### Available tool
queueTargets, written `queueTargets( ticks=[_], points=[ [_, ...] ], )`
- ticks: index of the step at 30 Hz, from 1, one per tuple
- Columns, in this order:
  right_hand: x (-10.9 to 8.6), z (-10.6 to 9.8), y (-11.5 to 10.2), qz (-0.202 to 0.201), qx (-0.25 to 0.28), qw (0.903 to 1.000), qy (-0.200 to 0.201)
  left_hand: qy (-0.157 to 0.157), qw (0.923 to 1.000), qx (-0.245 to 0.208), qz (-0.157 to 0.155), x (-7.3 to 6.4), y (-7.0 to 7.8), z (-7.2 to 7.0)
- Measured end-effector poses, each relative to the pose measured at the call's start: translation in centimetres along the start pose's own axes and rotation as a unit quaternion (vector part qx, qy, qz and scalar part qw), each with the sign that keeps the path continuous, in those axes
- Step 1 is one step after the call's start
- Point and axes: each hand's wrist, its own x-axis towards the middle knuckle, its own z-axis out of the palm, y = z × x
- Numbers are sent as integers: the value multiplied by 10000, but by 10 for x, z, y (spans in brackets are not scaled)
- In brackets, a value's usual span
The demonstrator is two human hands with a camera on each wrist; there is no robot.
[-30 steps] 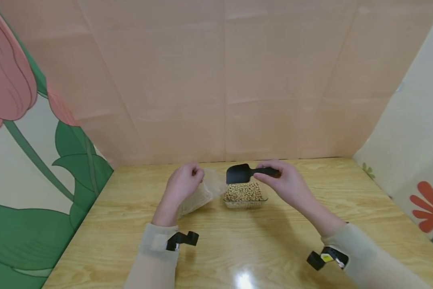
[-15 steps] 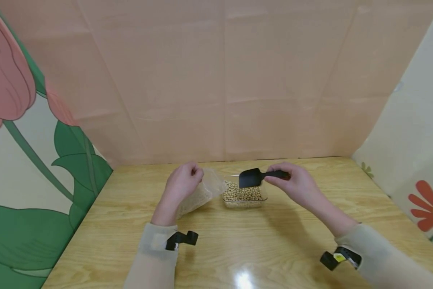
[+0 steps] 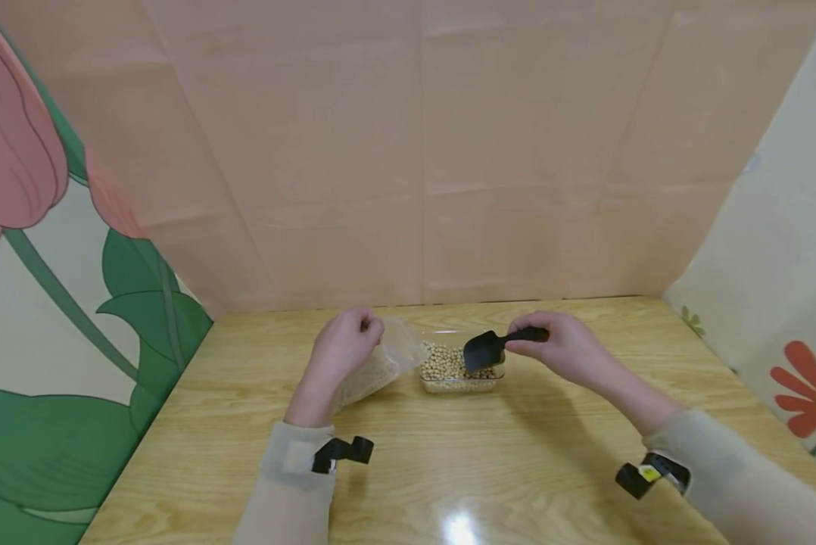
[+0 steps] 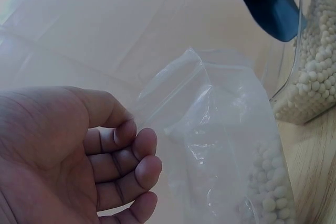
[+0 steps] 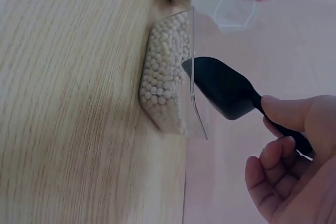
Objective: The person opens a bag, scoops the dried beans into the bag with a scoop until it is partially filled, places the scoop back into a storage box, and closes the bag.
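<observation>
My right hand (image 3: pixel 561 342) grips the handle of a black scoop (image 3: pixel 483 353). The blade tilts down at the right side of a clear rectangular container (image 3: pixel 457 384), its tip just inside the rim in the right wrist view. Pale round soybeans (image 5: pixel 164 61) fill much of that container. With thumb and forefinger my left hand (image 3: pixel 345 342) pinches the top edge of a clear zip bag (image 4: pixel 210 124), which stands left of the container. More soybeans (image 4: pixel 270 187) lie in the lower part of the bag. The bag's mouth leans toward the container.
Everything stands on a wood-grain table (image 3: pixel 408 469), toward its back edge. A pinkish sheet (image 3: pixel 422 151) hangs behind, and flower-patterned panels (image 3: pixel 142 325) rise at the left and right sides. Both wrists carry strapped-on cameras (image 3: pixel 343 452).
My right hand has moved right and slightly down with the scoop, whose blade has gone from above the container's middle to its right side and tipped downward. The left hand and bag stay still.
</observation>
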Motion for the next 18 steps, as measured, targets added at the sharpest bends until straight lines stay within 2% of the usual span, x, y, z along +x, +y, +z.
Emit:
queueTargets(
  ticks=[12, 18],
  points=[
    [8, 0, -3, -213, -190, 9988, -398, 4, 10000, 4, 11, 0, 0, 1],
    [13, 7, 3, -92, -60, 9983, -567, 25, 10000, 46, 9, 0, 0, 1]
  ],
)
